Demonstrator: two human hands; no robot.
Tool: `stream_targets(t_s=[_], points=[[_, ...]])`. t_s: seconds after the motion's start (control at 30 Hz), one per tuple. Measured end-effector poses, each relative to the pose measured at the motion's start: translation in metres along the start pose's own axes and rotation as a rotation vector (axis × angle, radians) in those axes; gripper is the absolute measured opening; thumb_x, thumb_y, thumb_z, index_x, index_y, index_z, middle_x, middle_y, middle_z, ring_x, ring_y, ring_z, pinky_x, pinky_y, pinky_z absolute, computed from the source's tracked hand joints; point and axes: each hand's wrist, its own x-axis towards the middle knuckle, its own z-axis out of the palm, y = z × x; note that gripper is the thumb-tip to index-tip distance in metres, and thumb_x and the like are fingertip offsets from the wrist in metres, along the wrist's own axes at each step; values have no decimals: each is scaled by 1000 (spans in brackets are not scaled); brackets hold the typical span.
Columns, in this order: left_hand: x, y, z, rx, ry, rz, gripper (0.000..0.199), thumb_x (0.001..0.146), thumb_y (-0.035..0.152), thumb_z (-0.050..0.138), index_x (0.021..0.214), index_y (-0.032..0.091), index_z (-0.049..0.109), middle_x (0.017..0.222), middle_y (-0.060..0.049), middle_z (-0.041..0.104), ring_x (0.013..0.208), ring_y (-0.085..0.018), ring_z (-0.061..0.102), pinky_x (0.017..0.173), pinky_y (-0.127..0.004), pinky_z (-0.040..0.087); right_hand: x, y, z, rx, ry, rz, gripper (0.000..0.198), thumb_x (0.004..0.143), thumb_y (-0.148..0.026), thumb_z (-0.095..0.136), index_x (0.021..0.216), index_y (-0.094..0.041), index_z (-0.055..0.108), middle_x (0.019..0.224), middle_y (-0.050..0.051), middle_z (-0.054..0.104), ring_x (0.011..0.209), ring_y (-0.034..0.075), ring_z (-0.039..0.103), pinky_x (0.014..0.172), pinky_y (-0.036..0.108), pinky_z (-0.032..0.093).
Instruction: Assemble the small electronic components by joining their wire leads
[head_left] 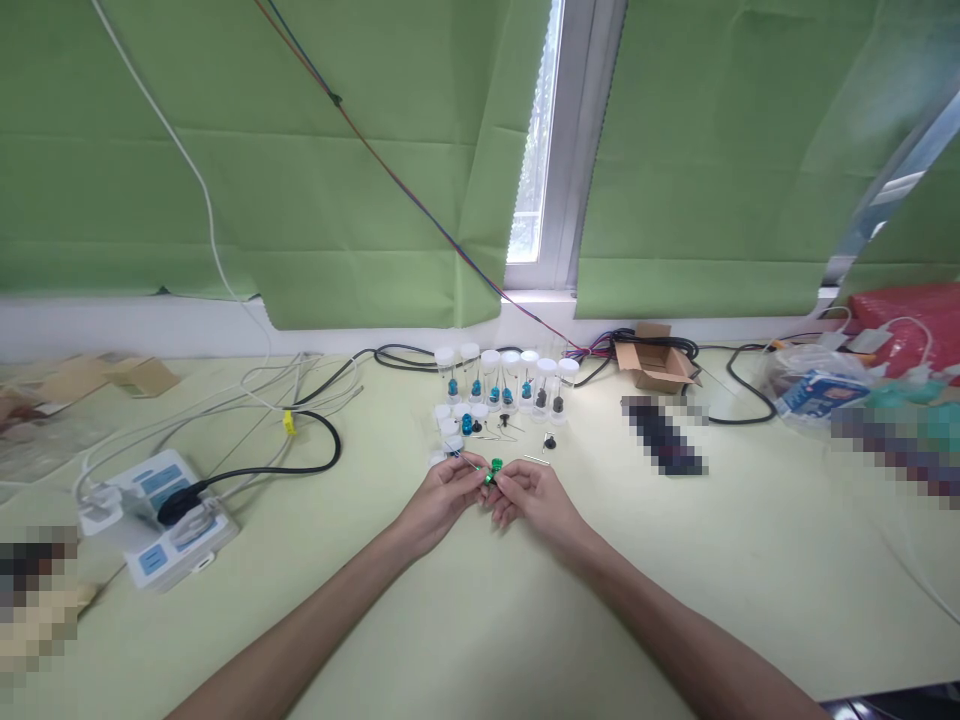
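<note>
Close together above the middle of the table, my left hand (448, 492) and my right hand (541, 497) both pinch a small shiny green part (496, 466), which looks like a little spool. A thin metal rod (468, 460) sticks out by my left fingertips; the fingers hide its far end. Just beyond the hands lie a blue spool-like part (466, 425), a small black part (550, 442) and some thin metal pins (536, 460). Behind these stands a row of clear tubes with white caps (490, 358), holding blue or dark parts. Several white caps (448, 427) sit near my left hand.
On the left a white power strip (161, 500) has plugs and cables in it. An open cardboard box (651, 365) stands at the back right, with a pixelated dark object (664, 437) before it. Plastic bags (814, 380) and a red package (911, 315) are far right.
</note>
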Motion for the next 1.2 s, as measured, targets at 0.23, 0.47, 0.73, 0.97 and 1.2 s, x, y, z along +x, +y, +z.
stream_targets(t_s=[0.23, 0.47, 0.73, 0.97, 1.2], points=[[1, -1, -1, -9, 6, 6, 19, 74, 23, 79, 87, 14, 68, 73, -2, 66, 65, -12, 59, 65, -25, 44, 1, 2, 0, 4, 4, 10, 45, 71, -58, 73, 79, -16, 57, 67, 4, 70, 49, 14, 63, 50, 28, 53], [0, -1, -2, 6, -5, 5, 18, 75, 24, 78, 87, 15, 68, 73, -2, 65, 65, -12, 59, 66, -25, 44, 1, 2, 0, -3, -8, 9, 47, 72, -61, 71, 80, -17, 54, 65, 4, 70, 48, 14, 63, 48, 27, 53], [0, -1, -1, 6, -4, -3, 18, 75, 25, 78, 87, 16, 68, 74, -1, 65, 64, -12, 59, 67, -26, 45, 2, 3, -1, -3, 0, 17, 47, 73, -61, 70, 80, -19, 50, 64, 3, 69, 48, 15, 64, 47, 27, 52], [1, -2, -2, 30, -12, 8, 18, 77, 25, 77, 88, 16, 67, 78, -2, 65, 66, -11, 58, 66, -25, 44, 2, 5, -1, -2, -12, 17, 48, 74, -62, 69, 82, -19, 49, 63, 3, 69, 48, 15, 63, 47, 28, 52], [2, -3, -4, 48, -12, 15, 19, 78, 26, 76, 90, 16, 66, 77, -1, 63, 66, -11, 56, 65, -25, 44, 2, 5, -1, 7, -11, 38, 50, 74, -64, 68, 82, -19, 47, 62, 3, 69, 47, 15, 63, 46, 27, 51]])
